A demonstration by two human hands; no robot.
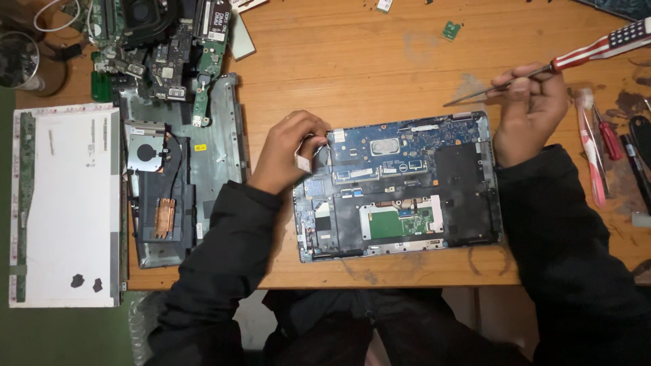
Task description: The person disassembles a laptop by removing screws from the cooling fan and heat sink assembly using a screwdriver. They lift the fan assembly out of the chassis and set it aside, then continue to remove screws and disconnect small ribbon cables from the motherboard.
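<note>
left hand [293,150] at laptop base [468,196] edge

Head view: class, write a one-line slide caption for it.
Left hand grips a part at the corner of an opened laptop base while the right hand holds a striped-handled screwdriver.

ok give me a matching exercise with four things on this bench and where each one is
Things:
1. screwdriver with striped handle
2. opened laptop base
3. bare display panel
4. pile of circuit boards

Places:
A. far left, lying flat, partly off the table's edge
B. top left corner of the table
C. in the right hand, tip pointing left
D. in front of the person, with the left hand at its upper left corner

Pairs: 1-C, 2-D, 3-A, 4-B
</note>
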